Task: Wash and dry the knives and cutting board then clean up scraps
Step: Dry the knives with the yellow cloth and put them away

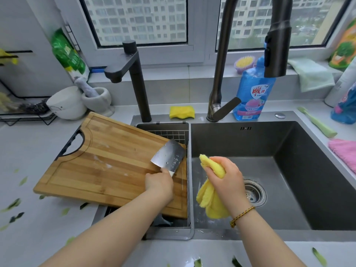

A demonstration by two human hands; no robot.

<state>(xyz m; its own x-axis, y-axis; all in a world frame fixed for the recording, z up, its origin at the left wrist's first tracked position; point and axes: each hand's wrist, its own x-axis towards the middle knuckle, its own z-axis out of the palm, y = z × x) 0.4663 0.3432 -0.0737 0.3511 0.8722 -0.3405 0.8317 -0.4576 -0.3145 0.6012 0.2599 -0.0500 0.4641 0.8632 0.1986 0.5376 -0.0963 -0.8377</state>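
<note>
- Along the near and left worktop [28, 237]: green scraps [318, 256] strewn about; easily swept to the floor by a passing forearm, or smeared if wiped wet.
- Right, in the sink [308, 170]: open drain [254, 191]; likely to clog if scraps get rinsed in.
- Left, bridging worktop and rack [169, 132]: cutting board [106, 160], streaked white, right end overhanging the basin; could tip or slide in if leaned on there.
- Over the sink, bunched in the right hand [225, 176] with fingers curled tight round it: yellow cloth [211, 203]; risk of a cut if wiped toward the edge.
- Gripped at the handle by the left hand [159, 184], fingers wrapped round: cleaver [169, 155], over the board's right end, blade pointing far; could slip if wet and nick the other hand just beside.
</note>
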